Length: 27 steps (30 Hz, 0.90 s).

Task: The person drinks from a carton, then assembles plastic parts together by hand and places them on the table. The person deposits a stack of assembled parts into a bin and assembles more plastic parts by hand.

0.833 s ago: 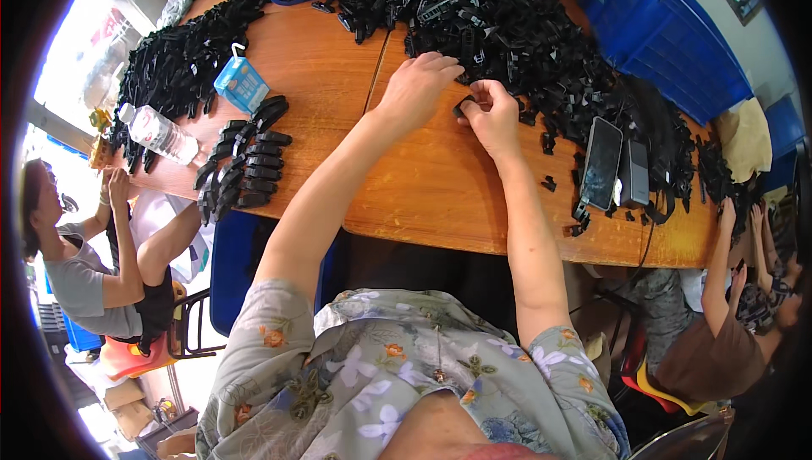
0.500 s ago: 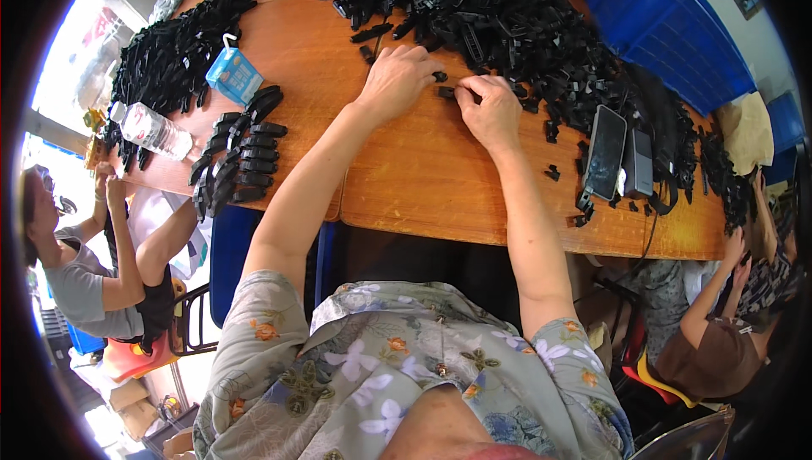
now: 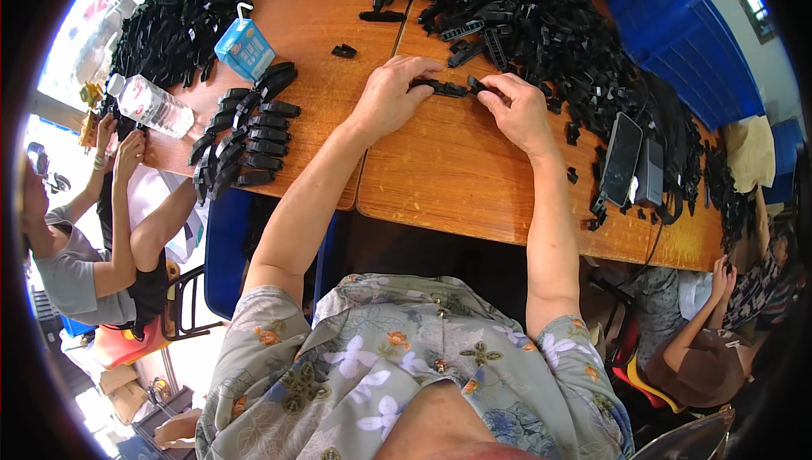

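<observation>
My left hand (image 3: 396,95) pinches a slim black plastic part (image 3: 448,90) that sticks out to the right of its fingers. Close by, my right hand (image 3: 516,112) is closed on a small black piece (image 3: 475,84) between thumb and index finger, right at the end of that part. Whether the two pieces touch is too small to tell. Both hands are just above the wooden table (image 3: 440,164). Beyond them spreads a large heap of black plastic parts (image 3: 541,46). A loose black piece (image 3: 343,51) lies left of my left hand.
To the left are stacked rows of black parts (image 3: 245,134), a blue drink carton (image 3: 245,47), a plastic bottle (image 3: 152,106) and another black heap (image 3: 182,29). A phone (image 3: 622,156) and a blue crate (image 3: 677,33) are on the right. People sit at both sides.
My hands have drawn slightly apart, and more of the slim black part now shows between them. A loose black piece lies farther left of my left hand. The whole view has shifted somewhat.
</observation>
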Tool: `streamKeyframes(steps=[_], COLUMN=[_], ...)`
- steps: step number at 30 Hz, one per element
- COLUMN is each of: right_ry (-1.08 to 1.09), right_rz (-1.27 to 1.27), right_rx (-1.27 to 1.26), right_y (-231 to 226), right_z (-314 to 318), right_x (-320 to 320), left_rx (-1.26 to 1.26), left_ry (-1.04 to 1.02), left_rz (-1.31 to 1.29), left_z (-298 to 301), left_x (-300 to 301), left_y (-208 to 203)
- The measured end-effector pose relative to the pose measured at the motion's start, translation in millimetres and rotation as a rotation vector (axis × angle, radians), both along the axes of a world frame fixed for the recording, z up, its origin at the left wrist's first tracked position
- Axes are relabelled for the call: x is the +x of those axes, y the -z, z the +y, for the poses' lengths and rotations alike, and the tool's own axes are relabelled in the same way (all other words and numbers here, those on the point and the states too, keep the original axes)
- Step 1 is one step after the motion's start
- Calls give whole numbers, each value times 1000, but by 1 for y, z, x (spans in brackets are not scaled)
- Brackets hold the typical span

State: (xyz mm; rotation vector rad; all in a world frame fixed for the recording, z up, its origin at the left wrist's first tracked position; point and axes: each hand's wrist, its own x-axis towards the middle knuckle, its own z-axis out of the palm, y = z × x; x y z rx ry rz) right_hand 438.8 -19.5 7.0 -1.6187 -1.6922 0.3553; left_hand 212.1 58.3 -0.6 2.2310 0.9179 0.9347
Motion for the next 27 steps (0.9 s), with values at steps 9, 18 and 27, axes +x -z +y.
streamKeyframes(steps=[9,18,27], right_ry=[-163,-276,-172], right_rz=[-30,-256,-158], right_rx=[127,329,253], right_y=[3,9,-54], right_z=[0,21,62], right_x=[-3,-19,-38], left_rx=[-118,-117,-167], left_ry=[49,54,253], left_rz=[-31,-63,44], left_z=[-1,2,-2], left_x=[2,5,-1], left_y=[-2,-5,-11])
